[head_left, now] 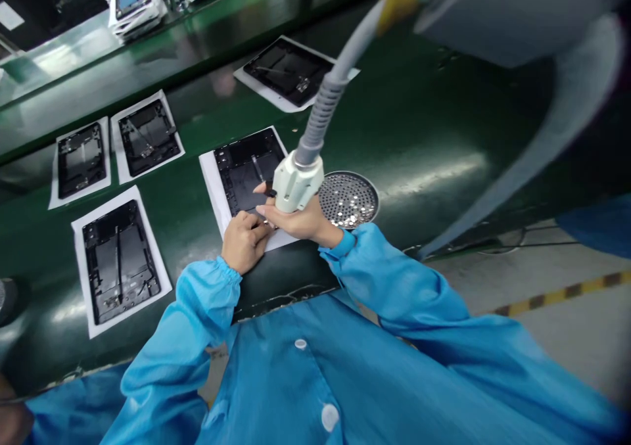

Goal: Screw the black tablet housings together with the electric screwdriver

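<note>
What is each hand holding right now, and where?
Right hand grips the screwdriver by its pale body. Left hand holds nothing; it rests on the panel.

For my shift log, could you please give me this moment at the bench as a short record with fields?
Left hand: rests on the white sheet, steadying the dark panel
Right hand: fingers wrapped around the corded driver, tip on the panel
Beside right hand: round dish of screws
Surface: green belt
Further left: three more panels on sheets, nearest
</note>
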`<act>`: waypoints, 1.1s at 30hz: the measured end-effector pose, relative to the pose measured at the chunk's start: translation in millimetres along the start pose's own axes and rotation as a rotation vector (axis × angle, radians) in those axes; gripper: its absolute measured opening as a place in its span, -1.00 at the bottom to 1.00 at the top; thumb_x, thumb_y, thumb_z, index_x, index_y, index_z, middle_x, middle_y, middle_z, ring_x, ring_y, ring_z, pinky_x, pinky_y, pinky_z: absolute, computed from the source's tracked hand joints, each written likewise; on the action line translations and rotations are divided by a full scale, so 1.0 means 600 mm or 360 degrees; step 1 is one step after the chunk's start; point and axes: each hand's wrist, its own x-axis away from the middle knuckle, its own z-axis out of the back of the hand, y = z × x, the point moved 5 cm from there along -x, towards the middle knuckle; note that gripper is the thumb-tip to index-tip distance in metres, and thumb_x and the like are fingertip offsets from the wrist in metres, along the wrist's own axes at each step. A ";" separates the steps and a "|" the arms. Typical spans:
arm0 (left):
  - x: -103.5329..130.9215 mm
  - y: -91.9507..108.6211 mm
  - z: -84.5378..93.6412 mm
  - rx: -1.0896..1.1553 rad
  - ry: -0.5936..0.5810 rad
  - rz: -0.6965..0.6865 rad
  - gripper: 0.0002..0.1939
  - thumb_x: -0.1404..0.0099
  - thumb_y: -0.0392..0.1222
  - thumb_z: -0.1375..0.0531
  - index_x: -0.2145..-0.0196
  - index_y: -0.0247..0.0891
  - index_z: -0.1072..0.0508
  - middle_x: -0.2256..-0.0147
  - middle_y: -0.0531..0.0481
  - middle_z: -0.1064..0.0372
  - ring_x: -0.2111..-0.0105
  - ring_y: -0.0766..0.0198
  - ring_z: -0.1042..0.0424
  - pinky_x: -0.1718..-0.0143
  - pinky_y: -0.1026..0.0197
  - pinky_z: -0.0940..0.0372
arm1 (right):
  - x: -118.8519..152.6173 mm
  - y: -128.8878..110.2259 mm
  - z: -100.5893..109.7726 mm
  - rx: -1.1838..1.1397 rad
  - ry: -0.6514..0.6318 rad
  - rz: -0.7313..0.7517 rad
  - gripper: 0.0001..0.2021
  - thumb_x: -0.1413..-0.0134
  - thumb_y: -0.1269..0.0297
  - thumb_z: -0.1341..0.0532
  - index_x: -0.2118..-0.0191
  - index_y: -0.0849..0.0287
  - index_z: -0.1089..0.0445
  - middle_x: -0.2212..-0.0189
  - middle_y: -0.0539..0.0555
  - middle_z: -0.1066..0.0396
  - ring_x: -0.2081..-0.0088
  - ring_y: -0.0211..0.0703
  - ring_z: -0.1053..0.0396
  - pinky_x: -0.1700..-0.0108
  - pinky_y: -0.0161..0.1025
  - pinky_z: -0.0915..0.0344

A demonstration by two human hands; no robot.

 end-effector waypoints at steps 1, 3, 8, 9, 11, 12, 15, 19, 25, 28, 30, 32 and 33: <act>0.001 0.001 0.003 0.0009 0.0032 -0.0016 -0.68 -0.39 -0.12 -0.04 0.26 -0.22 -0.59 0.35 -0.12 -0.37 0.31 0.17 -0.23 0.29 0.12 -0.23 | -0.004 -0.003 0.005 -0.0059 0.0025 -0.0019 -0.74 0.10 0.20 -0.30 0.26 0.19 -0.38 0.63 -0.11 -0.26 0.59 -0.34 -0.24 0.49 -0.32 -0.31; 0.005 0.003 0.006 0.0032 0.0069 -0.0051 -0.71 -0.39 -0.12 -0.07 0.21 -0.21 -0.58 0.38 -0.10 -0.38 0.34 0.19 -0.22 0.32 0.13 -0.22 | -0.014 -0.013 0.023 -0.0158 0.0067 -0.0035 -0.72 0.11 0.18 -0.33 0.27 0.20 -0.37 0.67 -0.12 -0.26 0.64 -0.34 -0.24 0.55 -0.32 -0.29; 0.016 0.008 0.009 0.0063 0.0132 -0.0098 -0.76 -0.37 -0.17 -0.10 0.24 -0.22 -0.58 0.40 -0.09 -0.40 0.37 0.22 -0.22 0.36 0.15 -0.23 | -0.046 -0.026 0.119 -0.0104 0.0374 0.0132 -0.75 0.12 0.19 -0.37 0.32 0.14 -0.35 0.71 -0.14 -0.24 0.68 -0.32 -0.23 0.60 -0.29 -0.30; 0.017 0.008 0.009 0.0072 0.0149 -0.0097 -0.77 -0.37 -0.18 -0.11 0.24 -0.22 -0.58 0.40 -0.08 -0.40 0.37 0.22 -0.22 0.36 0.16 -0.23 | -0.052 -0.021 0.137 -0.0073 0.0441 0.0165 -0.74 0.12 0.18 -0.37 0.32 0.13 -0.35 0.71 -0.14 -0.23 0.68 -0.32 -0.23 0.61 -0.28 -0.30; 0.017 0.009 0.010 0.0084 0.0172 -0.0101 -0.78 -0.36 -0.17 -0.13 0.24 -0.22 -0.58 0.40 -0.08 -0.40 0.37 0.22 -0.23 0.37 0.16 -0.24 | -0.063 -0.007 0.160 -0.0009 0.0519 0.0189 -0.73 0.13 0.18 -0.38 0.31 0.12 -0.34 0.71 -0.14 -0.21 0.69 -0.31 -0.23 0.63 -0.28 -0.28; 0.017 0.009 0.011 0.0086 0.0174 -0.0107 -0.79 -0.35 -0.17 -0.13 0.23 -0.23 -0.58 0.40 -0.08 -0.40 0.37 0.22 -0.23 0.37 0.17 -0.25 | -0.067 0.001 0.166 0.0022 0.0537 0.0186 -0.73 0.13 0.19 -0.38 0.30 0.12 -0.34 0.71 -0.14 -0.21 0.69 -0.31 -0.23 0.64 -0.28 -0.28; 0.018 0.013 0.014 0.0088 0.0165 -0.0135 -0.79 -0.35 -0.19 -0.13 0.22 -0.23 -0.57 0.40 -0.07 -0.41 0.37 0.22 -0.24 0.37 0.18 -0.25 | -0.075 0.015 0.167 0.0075 0.0537 0.0184 -0.75 0.11 0.25 -0.37 0.30 0.12 -0.33 0.71 -0.14 -0.21 0.69 -0.30 -0.24 0.63 -0.26 -0.29; 0.019 0.016 0.018 0.0096 0.0171 -0.0157 -0.81 -0.34 -0.22 -0.15 0.23 -0.24 -0.57 0.40 -0.06 -0.42 0.37 0.22 -0.23 0.38 0.18 -0.24 | -0.077 0.017 0.160 0.0068 0.0529 0.0195 -0.80 0.10 0.31 -0.34 0.31 0.13 -0.34 0.72 -0.14 -0.22 0.70 -0.30 -0.23 0.63 -0.25 -0.28; 0.018 0.017 0.017 0.0095 0.0181 -0.0164 -0.82 -0.33 -0.23 -0.16 0.23 -0.25 -0.57 0.40 -0.06 -0.42 0.38 0.23 -0.22 0.39 0.18 -0.23 | -0.079 0.024 0.162 0.0075 0.0518 0.0178 -0.82 0.10 0.37 -0.33 0.32 0.12 -0.34 0.72 -0.15 -0.24 0.70 -0.30 -0.23 0.63 -0.25 -0.28; 0.018 0.016 0.018 0.0093 0.0180 -0.0158 -0.82 -0.33 -0.23 -0.16 0.23 -0.25 -0.57 0.40 -0.06 -0.42 0.38 0.23 -0.22 0.39 0.19 -0.23 | -0.078 0.025 0.162 0.0059 0.0524 0.0178 -0.82 0.12 0.36 -0.34 0.35 0.11 -0.34 0.73 -0.16 -0.24 0.71 -0.30 -0.23 0.64 -0.26 -0.26; 0.017 0.017 0.019 0.0092 0.0176 -0.0154 -0.82 -0.33 -0.23 -0.16 0.23 -0.25 -0.57 0.40 -0.06 -0.42 0.37 0.22 -0.23 0.39 0.19 -0.23 | -0.078 0.026 0.161 0.0069 0.0521 0.0168 -0.81 0.12 0.35 -0.35 0.35 0.11 -0.33 0.72 -0.16 -0.24 0.70 -0.30 -0.23 0.64 -0.26 -0.27; 0.018 0.017 0.020 0.0090 0.0174 -0.0154 -0.82 -0.33 -0.23 -0.16 0.23 -0.24 -0.57 0.40 -0.06 -0.42 0.38 0.22 -0.24 0.39 0.18 -0.24 | -0.078 0.027 0.160 0.0073 0.0524 0.0161 -0.81 0.11 0.36 -0.34 0.35 0.11 -0.33 0.71 -0.15 -0.24 0.70 -0.30 -0.23 0.63 -0.25 -0.28; 0.018 0.017 0.019 0.0089 0.0174 -0.0155 -0.82 -0.33 -0.23 -0.15 0.23 -0.24 -0.57 0.40 -0.06 -0.42 0.38 0.22 -0.24 0.39 0.18 -0.25 | -0.078 0.027 0.160 0.0074 0.0528 0.0160 -0.81 0.11 0.36 -0.34 0.35 0.11 -0.32 0.71 -0.15 -0.24 0.70 -0.30 -0.23 0.63 -0.25 -0.29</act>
